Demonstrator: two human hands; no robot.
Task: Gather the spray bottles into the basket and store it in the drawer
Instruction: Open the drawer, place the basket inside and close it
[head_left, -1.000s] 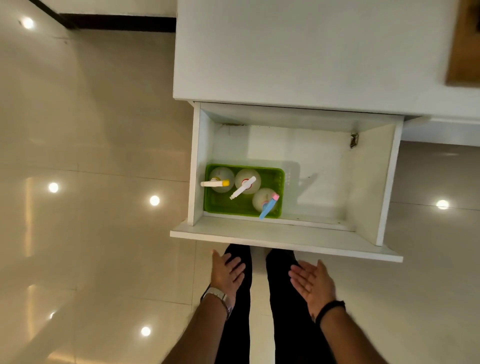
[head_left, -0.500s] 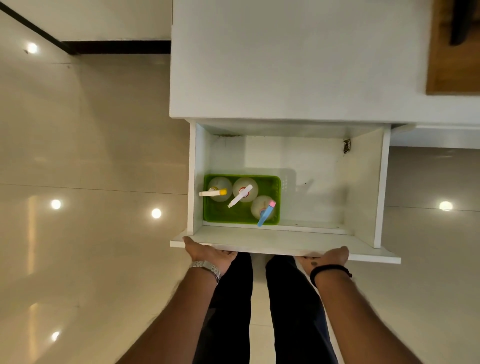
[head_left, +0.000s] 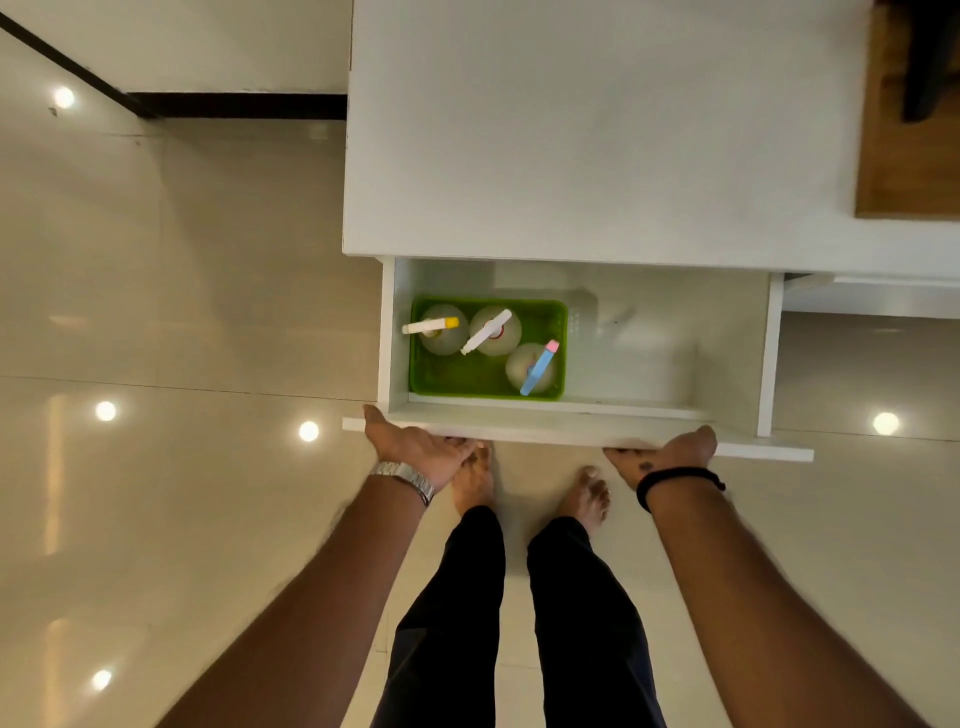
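Note:
A green basket (head_left: 451, 375) sits in the left half of the white drawer (head_left: 665, 343), which stands partly out of its cabinet. Three pale spray bottles stand in the basket: one with a yellow-tipped nozzle (head_left: 439, 332), one with a white nozzle (head_left: 492, 329) and one with a blue and pink nozzle (head_left: 536, 365). My left hand (head_left: 415, 448) is pressed against the left end of the drawer front (head_left: 545, 435), thumb on its top edge. My right hand (head_left: 672, 454) holds the same panel further right. The fingers of both hands are hidden behind the panel.
The white cabinet top (head_left: 571, 130) overhangs the back of the drawer. A brown wooden surface (head_left: 906, 166) lies at the upper right. My bare feet (head_left: 582, 499) and dark trousers stand on glossy beige floor tiles (head_left: 182, 312) just in front of the drawer.
Both hands rose from in front of my legs to the drawer front and took hold of it. The drawer has slid further into the cabinet with the basket inside.

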